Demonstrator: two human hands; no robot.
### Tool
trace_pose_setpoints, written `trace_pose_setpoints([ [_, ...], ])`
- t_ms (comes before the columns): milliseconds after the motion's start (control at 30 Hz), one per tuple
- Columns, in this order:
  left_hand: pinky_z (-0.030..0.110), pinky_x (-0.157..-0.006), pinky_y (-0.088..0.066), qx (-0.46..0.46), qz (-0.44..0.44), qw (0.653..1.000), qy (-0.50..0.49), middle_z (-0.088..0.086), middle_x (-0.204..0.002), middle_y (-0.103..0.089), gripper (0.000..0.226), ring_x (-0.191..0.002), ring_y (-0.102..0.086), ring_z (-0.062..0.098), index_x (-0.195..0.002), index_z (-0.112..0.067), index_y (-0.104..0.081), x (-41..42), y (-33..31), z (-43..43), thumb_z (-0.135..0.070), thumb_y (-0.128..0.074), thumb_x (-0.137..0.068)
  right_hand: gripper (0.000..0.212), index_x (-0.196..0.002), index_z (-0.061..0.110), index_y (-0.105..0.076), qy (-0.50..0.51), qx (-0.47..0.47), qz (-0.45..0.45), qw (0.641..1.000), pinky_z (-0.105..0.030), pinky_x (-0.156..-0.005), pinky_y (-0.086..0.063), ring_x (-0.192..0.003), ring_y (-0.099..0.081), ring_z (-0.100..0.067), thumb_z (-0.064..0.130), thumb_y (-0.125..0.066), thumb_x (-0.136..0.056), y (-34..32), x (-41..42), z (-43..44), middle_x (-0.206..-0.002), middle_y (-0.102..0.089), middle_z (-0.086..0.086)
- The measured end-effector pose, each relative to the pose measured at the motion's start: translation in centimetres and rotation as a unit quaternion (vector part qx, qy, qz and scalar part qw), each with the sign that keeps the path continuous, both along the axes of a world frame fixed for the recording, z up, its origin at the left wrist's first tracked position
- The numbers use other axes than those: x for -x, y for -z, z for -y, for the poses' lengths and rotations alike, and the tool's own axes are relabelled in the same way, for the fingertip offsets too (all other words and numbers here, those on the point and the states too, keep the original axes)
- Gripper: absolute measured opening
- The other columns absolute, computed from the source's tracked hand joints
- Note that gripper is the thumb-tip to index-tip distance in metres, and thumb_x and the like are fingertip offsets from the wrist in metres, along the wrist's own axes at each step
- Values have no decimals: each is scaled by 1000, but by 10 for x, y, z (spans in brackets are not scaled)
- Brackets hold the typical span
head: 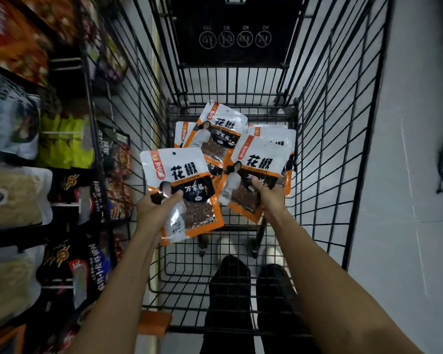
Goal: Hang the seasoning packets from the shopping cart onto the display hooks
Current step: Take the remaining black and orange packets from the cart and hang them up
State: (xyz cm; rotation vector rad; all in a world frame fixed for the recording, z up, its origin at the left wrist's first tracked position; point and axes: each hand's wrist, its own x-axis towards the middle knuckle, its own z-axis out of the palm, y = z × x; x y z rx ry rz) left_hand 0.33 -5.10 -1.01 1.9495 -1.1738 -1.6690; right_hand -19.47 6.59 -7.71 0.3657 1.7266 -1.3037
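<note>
Gripping one seasoning packet [182, 175] by its lower left corner, the left hand [155, 208] is holding it over the left side of the cart [375, 106]. The right hand [269, 198] is clutching a second packet [258, 162], thumb on its front, over the cart's middle. A pile of packets [220, 123] is lying on the cart's floor, toward its far end. Shelves [62, 139] of goods are standing just beside the cart's left wall.

A shop: wire shopping cart [343, 123] beside shelves of packaged goods [18, 118].

Packets [179, 172] in left grip [156, 210], right grip [270, 198]
</note>
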Motion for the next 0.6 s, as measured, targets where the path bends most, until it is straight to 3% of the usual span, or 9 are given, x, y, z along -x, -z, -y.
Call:
trace_pose_setpoints([
  [67, 33, -76, -54, 20, -11, 1000, -15, 1, -84, -62, 30, -79, -64, 21, -78, -26, -52, 0, -21, -4, -14, -79, -77, 9, -97, 10, -62, -16, 29, -4, 999, -44, -77, -59, -94, -70, -29, 10, -66, -89, -26, 3, -1, -112, -68, -19],
  [133, 44, -82, -56, 28, -36, 998, -33, 8, -91, -64, 32, -86, -67, 29, -78, -27, -50, -2, -48, -10, -12, -78, -78, 23, -107, 3, -62, -42, 53, -15, 998, -33, -61, -60, -79, -73, -20, 15, -68, -88, -54, 6, -3, -105, -70, -17],
  [200, 51, -86, -55, 58, -66, 995, -43, 17, -103, -68, 24, -94, -67, 35, -83, -22, -56, -6, -78, -19, -12, -77, -78, 34, -110, 0, -63, -74, 70, -19, 995, -32, -61, -59, -78, -72, -20, 21, -73, -84, -84, 10, -6, -102, -71, -16],
  [300, 36, -77, -58, 143, -88, 983, -72, 7, -105, -71, 27, -91, -70, 22, -99, -20, -65, -15, -123, -38, -13, -78, -77, 32, -99, 6, -69, -140, 112, -34, 983, -43, -80, -59, -91, -72, -29, 27, -79, -77, -128, 13, -12, -101, -73, -18],
  [400, 20, -66, -55, 219, -126, 960, -123, -8, -92, -74, 31, -85, -71, 9, -102, -21, -67, -29, -169, -68, -15, -80, -74, 35, -91, 17, -70, -230, 154, -110, 954, -31, -68, -61, -78, -73, -15, 34, -85, -64, -174, 10, -20, -92, -75, -4],
  [533, 15, -58, -52, 290, -122, 930, -190, -14, -76, -73, 22, -71, -69, 1, -87, -21, -68, -59, -226, -122, -20, -81, -70, 36, -100, 12, -70, -317, 218, -136, 913, -42, -80, -58, -92, -72, -25, 22, -86, -69, -233, -9, -31, -99, -74, -8],
  [600, 13, -54, -49, 318, -101, 915, -225, -17, -68, -71, 21, -63, -65, -3, -80, -21, -68, -80, -250, -150, -27, -82, -66, 37, -96, 14, -72, -351, 254, -143, 890, -35, -73, -59, -87, -73, -23, 25, -87, -65, -264, -25, -38, -95, -76, -7],
])
